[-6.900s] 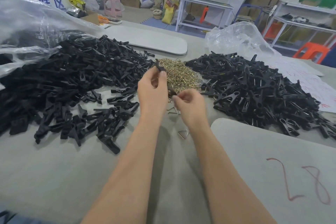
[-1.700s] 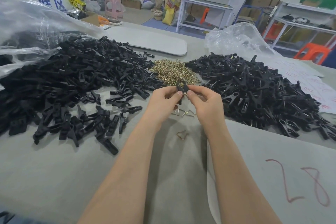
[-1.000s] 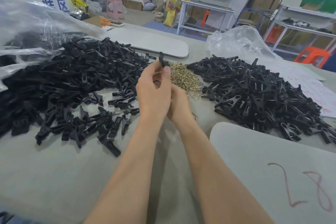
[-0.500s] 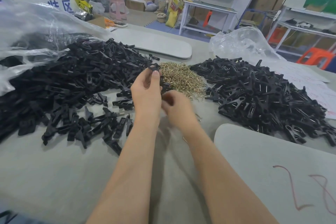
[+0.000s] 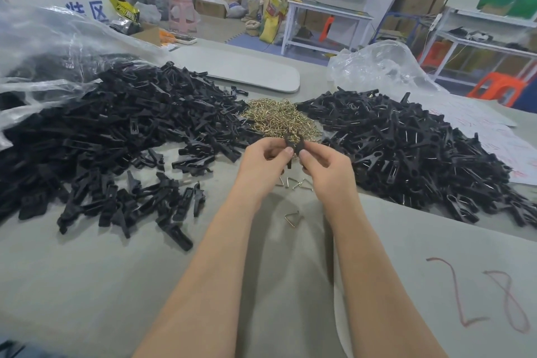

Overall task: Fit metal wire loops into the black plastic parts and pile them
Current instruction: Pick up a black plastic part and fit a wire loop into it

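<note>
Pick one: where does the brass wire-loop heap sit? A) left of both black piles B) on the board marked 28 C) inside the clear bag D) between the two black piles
D: the wire-loop heap lies between the left black pile and the right black pile, just beyond the black part that the left hand and right hand pinch.

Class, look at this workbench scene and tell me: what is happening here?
A person pinches one black plastic part between left hand and right hand, beside a heap of wire loops. A left pile of black parts looks bare; the right pile shows wire glints, so probably fitted. A few loose loops lie on the table.
</note>
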`<action>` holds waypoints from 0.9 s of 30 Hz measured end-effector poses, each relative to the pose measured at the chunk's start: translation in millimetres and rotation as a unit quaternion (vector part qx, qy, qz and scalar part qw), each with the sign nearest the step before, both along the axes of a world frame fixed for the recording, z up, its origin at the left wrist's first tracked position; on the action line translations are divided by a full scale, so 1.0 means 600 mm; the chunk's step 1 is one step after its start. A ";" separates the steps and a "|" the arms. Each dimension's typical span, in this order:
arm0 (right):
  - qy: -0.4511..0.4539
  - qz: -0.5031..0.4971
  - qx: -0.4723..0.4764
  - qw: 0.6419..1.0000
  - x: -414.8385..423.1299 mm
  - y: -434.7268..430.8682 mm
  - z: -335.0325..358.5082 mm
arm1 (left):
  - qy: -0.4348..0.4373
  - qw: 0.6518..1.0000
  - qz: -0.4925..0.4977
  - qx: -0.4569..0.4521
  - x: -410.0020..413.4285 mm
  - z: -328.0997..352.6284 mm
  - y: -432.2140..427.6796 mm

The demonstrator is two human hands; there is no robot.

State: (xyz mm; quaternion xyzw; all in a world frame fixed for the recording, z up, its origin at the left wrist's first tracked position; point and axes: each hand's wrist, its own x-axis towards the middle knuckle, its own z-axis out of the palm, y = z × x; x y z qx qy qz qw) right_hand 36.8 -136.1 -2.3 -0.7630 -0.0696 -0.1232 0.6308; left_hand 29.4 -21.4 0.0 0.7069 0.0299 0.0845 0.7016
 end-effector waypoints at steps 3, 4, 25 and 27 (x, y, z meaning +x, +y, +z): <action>-0.005 -0.011 -0.004 1.000 -0.001 -0.005 -0.001 | 0.000 1.000 -0.007 0.009 0.000 -0.001 0.000; -0.007 -0.015 -0.004 1.000 0.000 -0.006 -0.001 | 0.000 1.000 -0.008 0.010 0.001 -0.002 0.001; 0.040 -0.019 -0.038 0.998 0.005 0.036 -0.014 | -0.116 0.981 0.116 -0.099 -0.009 0.039 0.019; 0.039 0.049 -0.050 0.997 0.011 0.078 -0.006 | -0.154 0.971 0.142 -0.114 -0.015 0.051 0.023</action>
